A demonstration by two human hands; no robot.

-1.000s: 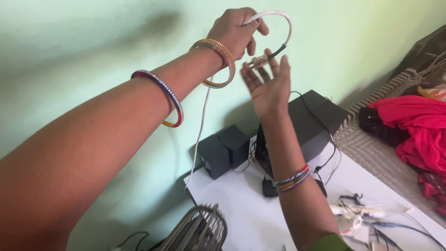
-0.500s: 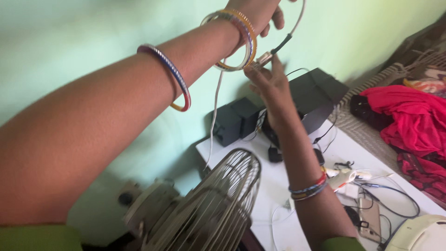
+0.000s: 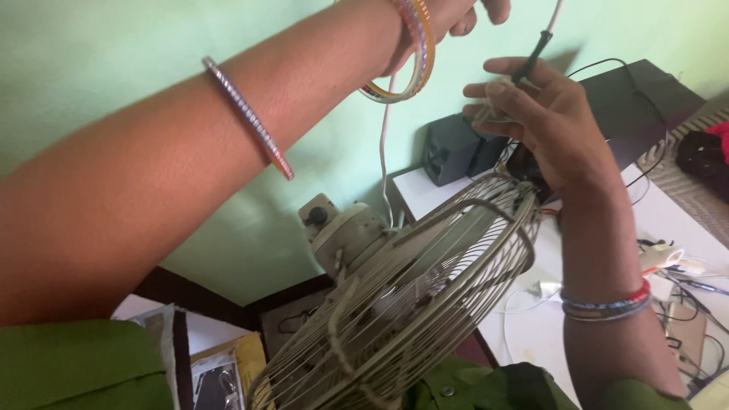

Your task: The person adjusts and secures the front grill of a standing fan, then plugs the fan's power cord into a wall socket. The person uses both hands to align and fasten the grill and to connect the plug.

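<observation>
Nearest, a table fan (image 3: 410, 304) stands just beneath the cable work. Above it, a white cable (image 3: 550, 26) is pinched by the right hand (image 3: 547, 114) and gripped by the left hand (image 3: 463, 11). Slack could snag the grille. Beyond, a black speaker (image 3: 452, 148) sits on the counter (image 3: 531, 334).

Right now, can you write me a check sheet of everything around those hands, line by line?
Surface: white table against a pale green wall.
Job's things: white cable with a dark end, held up between both hands.
Clutter: beige table fan with a wire cage close below; small dark speaker; flat black box; red cloth at the right edge.
Grippers: left hand raised at the top edge, gripping the cable; right hand pinching it near the dark end.
Cables: thin black wire across the box; loose small wires at right.
Surroundings: papers at lower left.
</observation>
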